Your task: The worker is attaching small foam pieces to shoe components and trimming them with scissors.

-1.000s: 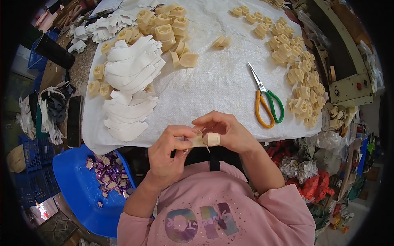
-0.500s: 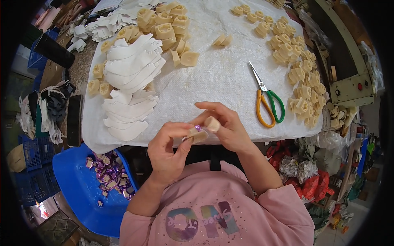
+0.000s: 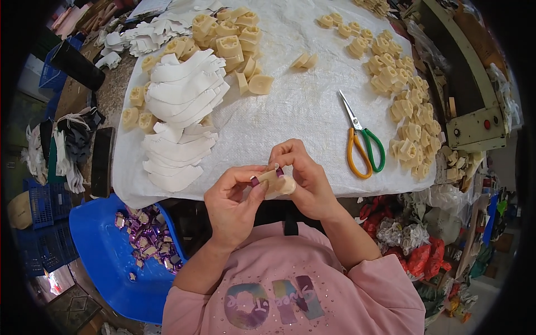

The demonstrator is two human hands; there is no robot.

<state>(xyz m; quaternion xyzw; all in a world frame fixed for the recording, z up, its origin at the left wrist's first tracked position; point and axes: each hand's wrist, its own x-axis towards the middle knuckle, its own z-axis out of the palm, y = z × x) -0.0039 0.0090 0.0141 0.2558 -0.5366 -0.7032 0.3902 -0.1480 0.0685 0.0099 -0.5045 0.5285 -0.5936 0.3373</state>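
Left hand [image 3: 231, 205] and right hand [image 3: 309, 185] together pinch a purple-trimmed piece [image 3: 272, 178], seemingly mid-work (finished count unclear); beige lumps [image 3: 229, 47] lie heaped on the white-covered bench [image 3: 285, 120].

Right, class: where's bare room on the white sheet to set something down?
The widest free patch of white sheet lies between the white pieces and the scissors; a smaller one, between the small beige cluster and the right beige heap. The sheet's left and right sides are crowded.
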